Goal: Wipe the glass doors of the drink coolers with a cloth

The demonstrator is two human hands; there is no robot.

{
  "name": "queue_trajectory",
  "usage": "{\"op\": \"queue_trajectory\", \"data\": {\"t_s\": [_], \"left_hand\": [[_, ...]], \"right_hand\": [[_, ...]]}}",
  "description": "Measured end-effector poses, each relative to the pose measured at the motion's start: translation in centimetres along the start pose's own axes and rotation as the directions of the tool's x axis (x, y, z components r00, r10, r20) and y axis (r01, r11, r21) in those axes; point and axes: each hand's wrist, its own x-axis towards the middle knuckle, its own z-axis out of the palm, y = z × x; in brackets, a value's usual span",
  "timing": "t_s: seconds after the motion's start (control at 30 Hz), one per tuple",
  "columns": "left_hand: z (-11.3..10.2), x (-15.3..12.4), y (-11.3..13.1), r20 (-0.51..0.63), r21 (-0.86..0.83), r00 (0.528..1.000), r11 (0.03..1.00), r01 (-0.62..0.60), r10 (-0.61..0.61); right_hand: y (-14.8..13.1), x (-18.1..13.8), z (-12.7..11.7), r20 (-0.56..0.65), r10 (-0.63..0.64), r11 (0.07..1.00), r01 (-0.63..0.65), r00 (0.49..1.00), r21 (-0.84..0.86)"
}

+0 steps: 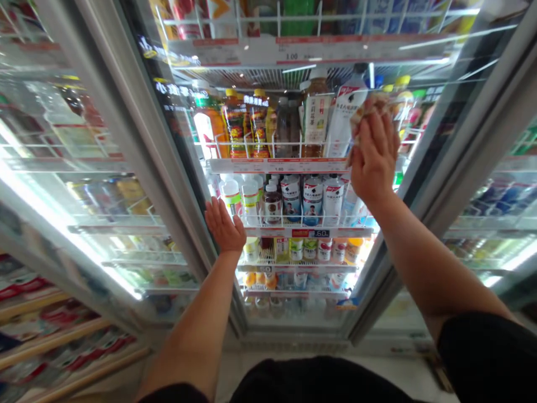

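A glass door (pixel 184 120) of a lit drinks fridge fills the middle of the view. My right hand (pixel 375 151) presses a crumpled, light brownish cloth (pixel 373 106) against the upper right of the glass, its fingers lying over the cloth. Lower down on the left, my left hand (pixel 225 225) rests flat by the door's left edge, fingers stretched out and nothing in it. Behind the glass, near the cloth, stands a large white-labelled bottle (pixel 342 120). Part of the cloth is hidden under my right hand.
Several shelves of bottles stand behind the glass, with price strips (pixel 289 165) along their fronts. Grey door frames (pixel 138 129) run down both sides. More fridge doors flank this one. At lower left is a wooden-edged shelf rack (pixel 54 344) with packaged goods.
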Motion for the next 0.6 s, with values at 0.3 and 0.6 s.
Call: {"op": "queue_trajectory", "data": {"t_s": [0.3,0.6], "left_hand": [[0.0,0.0,0.0,-0.004,0.006,1.000,1.000,0.013,-0.013],[0.0,-0.1,0.0,-0.017,0.042,1.000,0.999,-0.021,0.022]], "right_hand": [[3.4,-4.6,-0.5,-0.020,0.004,1.000,-0.005,1.000,-0.023],[3.9,-11.3,-0.1,-0.167,0.081,0.994,-0.092,0.983,-0.059]]}}
